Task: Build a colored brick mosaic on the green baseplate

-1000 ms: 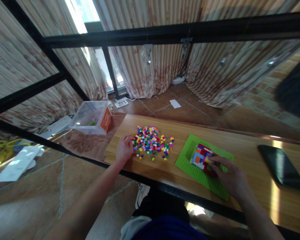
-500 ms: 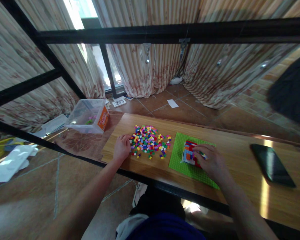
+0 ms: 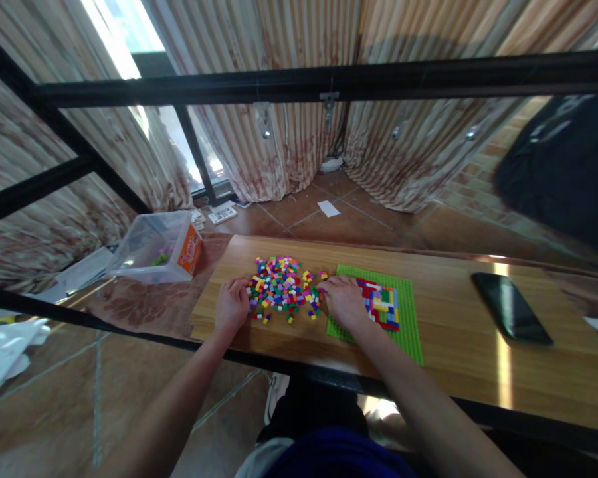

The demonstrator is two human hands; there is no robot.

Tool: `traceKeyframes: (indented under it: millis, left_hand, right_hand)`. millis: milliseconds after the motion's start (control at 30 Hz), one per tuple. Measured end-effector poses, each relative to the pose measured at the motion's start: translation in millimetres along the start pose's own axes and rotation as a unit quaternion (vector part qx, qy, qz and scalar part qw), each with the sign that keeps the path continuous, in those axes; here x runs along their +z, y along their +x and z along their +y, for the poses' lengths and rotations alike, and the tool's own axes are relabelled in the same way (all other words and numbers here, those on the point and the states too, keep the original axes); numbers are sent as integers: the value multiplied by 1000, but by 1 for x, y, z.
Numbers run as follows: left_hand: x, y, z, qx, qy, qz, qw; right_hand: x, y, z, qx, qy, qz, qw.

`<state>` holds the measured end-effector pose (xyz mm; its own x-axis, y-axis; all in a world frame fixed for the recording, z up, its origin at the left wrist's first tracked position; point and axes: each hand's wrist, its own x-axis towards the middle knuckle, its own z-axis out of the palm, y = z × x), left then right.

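Note:
A loose pile of small coloured toy bricks (image 3: 279, 285) lies on the wooden tabletop. My left hand (image 3: 233, 305) rests at the pile's left edge with its fingers curled together; whatever is under the fingertips is hidden. My right hand (image 3: 347, 302) reaches over the left part of a green baseplate (image 3: 409, 325), fingers stretched toward the pile's right edge and apparently holding nothing. Behind that hand, a flat multicoloured brick build (image 3: 383, 307) with red, blue, yellow and white pieces sits on the baseplate. My right hand covers its left part.
A black phone or tablet (image 3: 511, 309) lies at the table's right. Left of the table stands a clear plastic box (image 3: 152, 255) with an orange label. A dark metal bar (image 3: 299, 86) crosses in front of curtains (image 3: 289, 146). White paper (image 3: 327, 208) lies on the floor.
My right hand has left the brick build and moved left to the pile's right edge, uncovering the build's right part. My left hand stays beside the pile. The camera view has shifted.

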<state>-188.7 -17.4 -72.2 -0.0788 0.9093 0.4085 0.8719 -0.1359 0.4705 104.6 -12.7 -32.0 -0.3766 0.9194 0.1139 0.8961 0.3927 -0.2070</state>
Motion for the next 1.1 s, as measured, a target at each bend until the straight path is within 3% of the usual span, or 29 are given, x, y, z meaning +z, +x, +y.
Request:
traceKeyframes:
  millis: [67, 167, 300, 500, 600, 667, 767, 900, 1100]
  left_hand:
    - [0, 1, -1, -2, -1, 1, 1000]
    - [-1, 2, -1, 3, -4, 1, 1000]
    - [-1, 2, -1, 14, -5, 7, 1000]
    - [0, 4, -4, 20, -2, 3, 1000]
    - [0, 4, -4, 21, 4, 5, 1000]
    - [-1, 5, -4, 25, 5, 6, 1000]
    - [-2, 5, -5, 34, 4, 3, 999]
    - [-2, 6, -7, 39, 9, 3, 999]
    - [-2, 7, -8, 47, 13, 5, 999]
  right_hand:
    - [-2, -1, -3, 11, 16, 13, 1000]
    - [-8, -8, -8, 36, 81, 81, 993]
    - [-21, -30, -1, 69, 212, 191, 956]
    - [-28, -78, 51, 221, 325, 264, 881]
    - [-24, -96, 78, 303, 350, 265, 846]
    - [-21, -100, 90, 319, 355, 262, 839]
    - [-17, -95, 96, 300, 341, 258, 853]
    - [-17, -78, 100, 260, 258, 242, 898]
    - [-27, -57, 109, 199, 157, 170, 952]
